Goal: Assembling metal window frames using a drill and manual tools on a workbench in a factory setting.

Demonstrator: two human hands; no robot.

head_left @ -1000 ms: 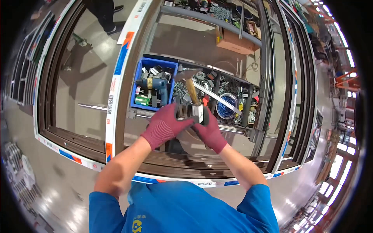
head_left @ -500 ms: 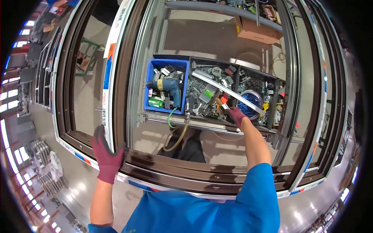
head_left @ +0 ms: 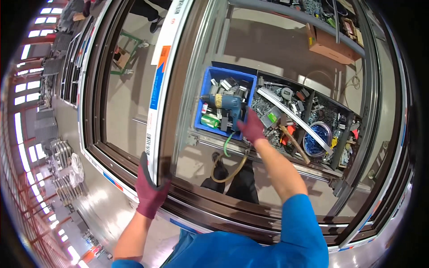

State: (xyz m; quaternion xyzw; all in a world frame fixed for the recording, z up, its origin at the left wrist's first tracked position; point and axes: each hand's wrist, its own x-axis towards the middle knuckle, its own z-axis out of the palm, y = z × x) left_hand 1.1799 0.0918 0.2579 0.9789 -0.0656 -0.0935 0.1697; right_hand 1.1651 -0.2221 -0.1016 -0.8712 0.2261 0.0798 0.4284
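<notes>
My left hand (head_left: 151, 190), in a maroon glove with dark fingers, grips a brown frame member (head_left: 172, 129), its thumb and fingers on either side. White film with orange and blue patches (head_left: 159, 80) covers part of that member. My right hand (head_left: 253, 127), gloved alike, is beside the handle of a blue power drill (head_left: 228, 103), thumb and fingers apart. Whether it touches the drill is unclear. The drill lies across a blue bin (head_left: 206, 82) of small metal parts. A hammer (head_left: 295, 144) with a wooden handle rests on the hardware tray to the right.
A dark divided tray (head_left: 286, 76) holds screws, a tape measure (head_left: 286, 93), a long silver metal strip (head_left: 290, 114) and a coil of blue pieces (head_left: 316, 139). A yellowish hose (head_left: 230, 176) hangs in front. Farther back are a cardboard box (head_left: 333, 48) and a person's legs (head_left: 147, 10).
My right hand has let go of the hammer, left on the tray, and moved left to the drill. My left hand keeps its place on the frame. The whole view has shifted.
</notes>
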